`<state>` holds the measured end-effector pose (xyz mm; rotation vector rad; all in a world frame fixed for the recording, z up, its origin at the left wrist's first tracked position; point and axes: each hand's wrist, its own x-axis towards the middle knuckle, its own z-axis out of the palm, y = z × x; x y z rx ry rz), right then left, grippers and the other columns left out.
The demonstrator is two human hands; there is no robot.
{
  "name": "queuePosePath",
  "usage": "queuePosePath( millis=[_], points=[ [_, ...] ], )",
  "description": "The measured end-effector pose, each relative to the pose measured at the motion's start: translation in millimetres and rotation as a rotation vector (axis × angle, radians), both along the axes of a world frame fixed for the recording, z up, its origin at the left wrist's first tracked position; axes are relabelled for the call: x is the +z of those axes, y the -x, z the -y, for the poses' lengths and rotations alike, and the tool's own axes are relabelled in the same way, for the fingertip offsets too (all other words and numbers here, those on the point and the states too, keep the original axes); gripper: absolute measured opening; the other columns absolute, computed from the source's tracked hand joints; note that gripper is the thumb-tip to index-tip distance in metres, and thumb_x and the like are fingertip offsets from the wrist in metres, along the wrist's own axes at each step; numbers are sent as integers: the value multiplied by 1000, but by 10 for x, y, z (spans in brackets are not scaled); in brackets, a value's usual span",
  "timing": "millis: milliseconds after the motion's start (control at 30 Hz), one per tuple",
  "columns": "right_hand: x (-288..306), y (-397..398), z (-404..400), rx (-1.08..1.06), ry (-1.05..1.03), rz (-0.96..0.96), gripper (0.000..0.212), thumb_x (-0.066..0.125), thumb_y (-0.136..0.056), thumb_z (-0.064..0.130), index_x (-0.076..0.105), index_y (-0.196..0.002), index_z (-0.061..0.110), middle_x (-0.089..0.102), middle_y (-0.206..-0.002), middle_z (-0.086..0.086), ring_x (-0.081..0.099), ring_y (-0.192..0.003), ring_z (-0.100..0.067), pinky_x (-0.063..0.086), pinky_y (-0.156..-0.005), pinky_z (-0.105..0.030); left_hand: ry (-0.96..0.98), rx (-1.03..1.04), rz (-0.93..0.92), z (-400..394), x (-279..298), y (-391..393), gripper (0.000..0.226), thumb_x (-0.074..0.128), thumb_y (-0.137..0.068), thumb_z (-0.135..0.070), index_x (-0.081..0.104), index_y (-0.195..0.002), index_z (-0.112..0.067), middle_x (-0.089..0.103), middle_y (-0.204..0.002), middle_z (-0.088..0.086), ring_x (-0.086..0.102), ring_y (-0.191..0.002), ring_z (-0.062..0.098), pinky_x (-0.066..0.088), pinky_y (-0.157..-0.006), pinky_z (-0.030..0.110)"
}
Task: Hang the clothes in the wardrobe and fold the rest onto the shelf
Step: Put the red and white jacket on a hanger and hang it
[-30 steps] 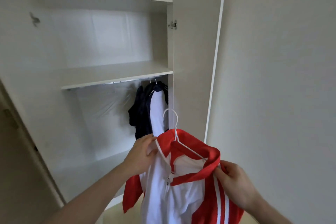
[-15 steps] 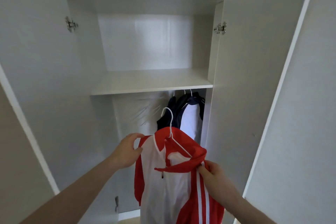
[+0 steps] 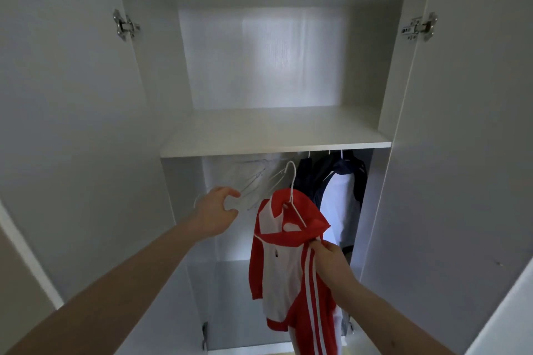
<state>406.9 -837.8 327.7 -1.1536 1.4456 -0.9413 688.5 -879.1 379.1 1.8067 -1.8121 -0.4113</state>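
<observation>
A red and white jacket hangs on a white wire hanger in front of the open wardrobe's lower bay. My right hand pinches the jacket's red collar at the hanger's right arm and carries both. The hanger's hook stands free just below the white shelf, whose front edge hides the rail. To the left, my left hand is off the jacket, its fingers and thumb curved in a C at the lower ends of some empty white hangers. Whether it grips them is unclear.
Dark navy and white garments hang at the right end of the lower bay, just behind the jacket. Both wardrobe doors stand open, the left door and the right door, close on either side of my arms.
My left hand let go of the jacket's left shoulder and moved up and left to the empty hangers. The jacket now hangs from my right hand alone, and I have come closer to the wardrobe.
</observation>
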Motion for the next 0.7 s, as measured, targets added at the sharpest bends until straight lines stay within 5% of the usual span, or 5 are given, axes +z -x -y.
queuePosePath(
  millis=[167,433,567,700],
  points=[
    [-111,-406,568,-63,-25,71,36,43,-107,44,69,-92,22,76,-86,1,71,-79,-15,48,-58,-20,-78,17,-88,718,-135,-202,42,68,-90,-14,60,-132,-19,48,-144,6,51,-127,22,45,-102,29],
    [-285,-891,1361,-218,-59,86,43,42,-107,32,66,-87,3,59,-68,-6,54,-59,-18,44,-54,-27,-227,44,-152,1435,-461,-512,44,69,-89,-13,60,-132,-13,59,-121,14,57,-85,17,43,-66,20],
    [-311,-994,1713,-242,-54,91,40,41,-107,27,65,-96,-3,50,-67,-9,44,-55,-19,35,-54,-28,-244,37,-142,1669,-572,-564,45,70,-89,-15,60,-133,-15,57,-131,14,57,-92,19,45,-72,20],
    [-327,-1038,2130,-270,-30,75,37,43,-107,24,53,-75,7,47,-64,-6,42,-55,-18,36,-57,-31,-240,21,-123,1940,-635,-558,44,64,-91,-12,58,-134,-17,52,-138,10,59,-88,15,46,-64,19]
  ],
)
